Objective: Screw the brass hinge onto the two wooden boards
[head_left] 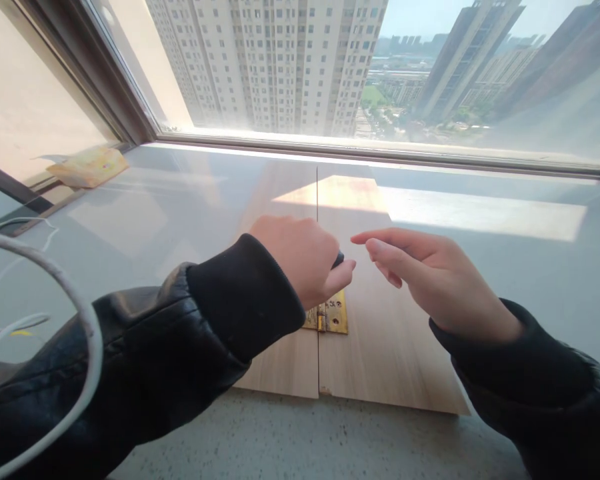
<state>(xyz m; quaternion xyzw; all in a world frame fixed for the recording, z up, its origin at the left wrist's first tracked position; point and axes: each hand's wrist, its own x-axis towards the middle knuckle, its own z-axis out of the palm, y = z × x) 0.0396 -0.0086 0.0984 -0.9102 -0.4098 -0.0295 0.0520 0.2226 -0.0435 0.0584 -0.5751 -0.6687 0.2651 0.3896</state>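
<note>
Two pale wooden boards, the left board and the right board, lie edge to edge with a narrow seam between them. A brass hinge spans the seam, its left leaf partly covered by my left wrist and sleeve. My left hand is closed above the hinge around a dark object; only its black end shows, so its kind is hidden. To the right, my right hand hovers over the right board, index finger stretched out and thumb just below it. Nothing is visible between those fingers.
The boards rest on a pale speckled sill beneath a large window. A white cable loops across the left foreground, in front of my left sleeve. In the far left corner lies a yellowish packet. The window frame bounds the sill behind.
</note>
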